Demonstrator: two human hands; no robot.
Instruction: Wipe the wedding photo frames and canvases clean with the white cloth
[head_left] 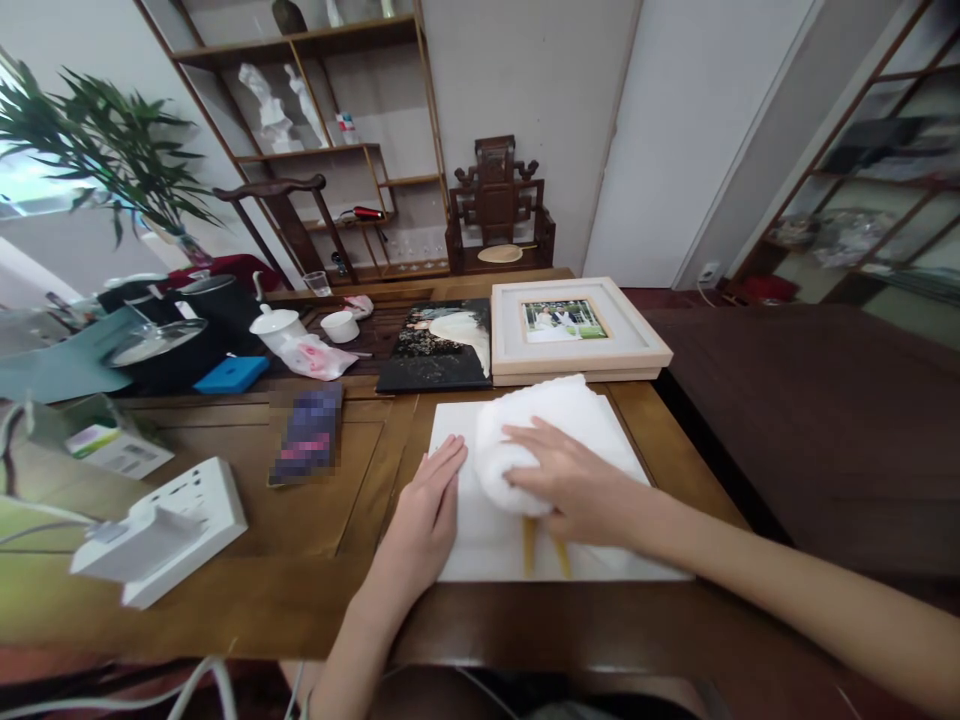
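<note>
A white flat panel (461, 545) lies near the table's front edge, with yellow marks (529, 548) showing below the cloth. My right hand (559, 475) grips a bunched white cloth (501, 455) and presses it onto the panel; the cloth's far end spreads toward the panel's back edge. My left hand (431, 500) lies along the panel's left side, fingers stretched out and close together, with nothing held. What the cloth covers is hidden.
Behind the panel lie a dark photo print (435, 345) and a pale wooden picture frame (581, 325). To the left are a power strip (199, 515), a small box (120, 445), a blurred purple item (309, 435), a white teapot (276, 325) and a black pot (161, 350).
</note>
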